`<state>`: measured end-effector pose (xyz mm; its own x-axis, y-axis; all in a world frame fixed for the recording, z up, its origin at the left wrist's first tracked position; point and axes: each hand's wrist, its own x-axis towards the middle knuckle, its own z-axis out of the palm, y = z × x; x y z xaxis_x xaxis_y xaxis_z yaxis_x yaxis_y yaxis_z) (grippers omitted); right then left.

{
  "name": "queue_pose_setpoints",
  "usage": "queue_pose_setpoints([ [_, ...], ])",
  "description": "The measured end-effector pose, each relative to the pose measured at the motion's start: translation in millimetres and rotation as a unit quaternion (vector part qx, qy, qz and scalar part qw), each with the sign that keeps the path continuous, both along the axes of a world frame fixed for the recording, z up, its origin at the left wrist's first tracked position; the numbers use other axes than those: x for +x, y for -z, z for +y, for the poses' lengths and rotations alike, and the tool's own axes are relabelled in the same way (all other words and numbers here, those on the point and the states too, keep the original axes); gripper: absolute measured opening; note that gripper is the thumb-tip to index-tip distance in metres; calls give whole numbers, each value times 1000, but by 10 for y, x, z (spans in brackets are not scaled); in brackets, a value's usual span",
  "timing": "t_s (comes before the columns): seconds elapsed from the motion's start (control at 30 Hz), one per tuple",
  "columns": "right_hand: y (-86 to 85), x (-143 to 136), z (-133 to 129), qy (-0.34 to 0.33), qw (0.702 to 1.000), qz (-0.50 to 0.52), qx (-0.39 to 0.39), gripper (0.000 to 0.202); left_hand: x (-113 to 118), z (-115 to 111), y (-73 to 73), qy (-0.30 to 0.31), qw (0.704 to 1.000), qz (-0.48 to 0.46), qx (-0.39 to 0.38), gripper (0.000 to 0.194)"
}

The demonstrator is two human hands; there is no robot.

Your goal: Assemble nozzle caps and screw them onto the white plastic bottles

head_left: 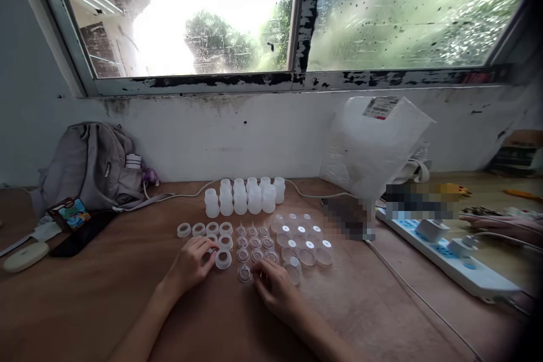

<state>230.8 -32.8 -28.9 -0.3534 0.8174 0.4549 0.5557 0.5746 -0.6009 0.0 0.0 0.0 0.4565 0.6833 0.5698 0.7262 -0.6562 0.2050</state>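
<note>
My left hand (194, 263) is curled beside the white screw rings (223, 259). Its thumb and fingertips come together at the left edge of the ring group, and what lies between them is hidden. My right hand (278, 291) bends over the table, fingertips pinched at the right edge of a clear bottle nipple (244, 274) in front of the others. Further clear nipples (255, 242) stand in rows between the hands. Right of them are several transparent caps (307, 256), with one cap (292, 270) by my right knuckles. Frosted small bottles (240, 201) stand in two rows behind.
A grey backpack (91, 167), a dark phone (82, 234) and a pale oval object (25, 257) lie left. A plastic bag (373, 141) leans on the wall at right. A power strip (449, 254) and white cable (418, 292) cross the right side. Another person's hand (504, 226) is far right.
</note>
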Motion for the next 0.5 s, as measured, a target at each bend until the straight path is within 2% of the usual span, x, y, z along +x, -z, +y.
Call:
queue_pose_setpoints([
  [0.23, 34, -10, 2, -3, 1000, -6, -10, 14, -71, 36, 13, -9, 1000, 0, -1, 17],
  [0.37, 26, -13, 3, -6, 1000, -9, -18, 15, -167, 80, 16, -35, 999, -17, -3, 17],
  [0.5, 24, -13, 9, -10, 1000, -4, -24, 18, -333, 113, -43, -73, 995, -30, -55, 16],
])
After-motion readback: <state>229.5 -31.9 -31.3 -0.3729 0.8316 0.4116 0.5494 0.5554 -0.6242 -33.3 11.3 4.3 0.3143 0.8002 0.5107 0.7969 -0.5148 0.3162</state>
